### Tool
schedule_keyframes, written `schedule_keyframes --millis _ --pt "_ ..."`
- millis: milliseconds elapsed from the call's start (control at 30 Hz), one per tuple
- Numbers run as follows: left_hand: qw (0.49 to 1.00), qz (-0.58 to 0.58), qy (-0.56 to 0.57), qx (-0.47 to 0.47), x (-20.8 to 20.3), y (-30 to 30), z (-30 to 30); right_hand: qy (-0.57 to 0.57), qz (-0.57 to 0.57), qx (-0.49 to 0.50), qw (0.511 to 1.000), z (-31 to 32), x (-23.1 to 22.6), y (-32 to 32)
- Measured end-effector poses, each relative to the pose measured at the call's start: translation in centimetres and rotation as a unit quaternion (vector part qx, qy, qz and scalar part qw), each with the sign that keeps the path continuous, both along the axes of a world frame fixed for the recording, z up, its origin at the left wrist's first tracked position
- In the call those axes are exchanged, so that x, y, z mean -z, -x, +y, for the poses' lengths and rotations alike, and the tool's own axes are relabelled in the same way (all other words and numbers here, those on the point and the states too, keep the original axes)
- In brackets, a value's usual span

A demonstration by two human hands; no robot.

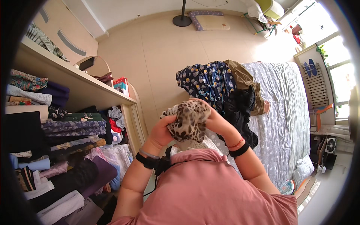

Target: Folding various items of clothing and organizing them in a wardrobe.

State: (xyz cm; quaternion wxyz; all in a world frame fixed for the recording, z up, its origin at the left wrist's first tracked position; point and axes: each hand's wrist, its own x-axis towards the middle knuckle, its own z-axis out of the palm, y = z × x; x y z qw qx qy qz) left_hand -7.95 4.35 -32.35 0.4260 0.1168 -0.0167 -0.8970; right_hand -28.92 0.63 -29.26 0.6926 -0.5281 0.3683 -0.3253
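Between my two hands is a bunched leopard-print cloth (pixel 187 119), tan with dark brown spots. My left hand (pixel 162 131) grips its left edge with the thumb on top. My right hand (pixel 217 120) closes on its right side, the fingers reaching behind the far edge. The underside of the cloth and most of my fingertips are hidden. Just past my right hand, on the bed, lie a dark blue patterned garment (pixel 204 80), a black garment (pixel 240 107) and an olive-brown garment (pixel 240 71).
Left of me stands an open wardrobe (pixel 129 112) with folded clothes (pixel 73 127) stacked on its shelves. A bed (pixel 281 97) with a pale grey patterned cover is at my right. On the far floor are a round black stand base (pixel 182 21) and a cushion (pixel 212 21).
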Motion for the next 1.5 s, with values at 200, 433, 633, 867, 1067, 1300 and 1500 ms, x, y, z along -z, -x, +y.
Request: schedule_keyframes --millis 200,433,633,867,1067,1300,1500 --pt "0.996 -0.085 0.005 0.009 -1.0 0.4 -1.1 -0.023 -0.118 0.08 0.99 0.6 -1.8 0.0" --pt "0.986 -0.158 0.014 0.048 0.1 0.1 -1.1 0.139 0.168 -0.021 0.976 -0.4 -4.5 0.0" --pt "0.983 -0.174 0.058 -0.007 0.9 0.3 -1.2 0.014 0.082 0.035 0.996 -0.3 -5.9 0.0" --pt "0.971 -0.189 0.144 0.021 0.3 1.2 -1.0 -0.022 -0.086 0.162 0.983 -1.6 -7.7 -0.1" --pt "0.949 -0.259 0.145 0.105 -1.1 0.3 0.4 -0.024 -0.093 0.248 0.964 -2.4 -8.1 1.7" --pt "0.929 -0.291 0.225 0.029 0.9 0.0 0.7 -0.039 -0.133 0.314 0.939 -3.4 -6.6 4.7" --pt "0.903 -0.367 0.215 0.059 1.0 -0.6 0.7 -0.029 -0.135 0.347 0.928 -3.7 -7.0 6.6"
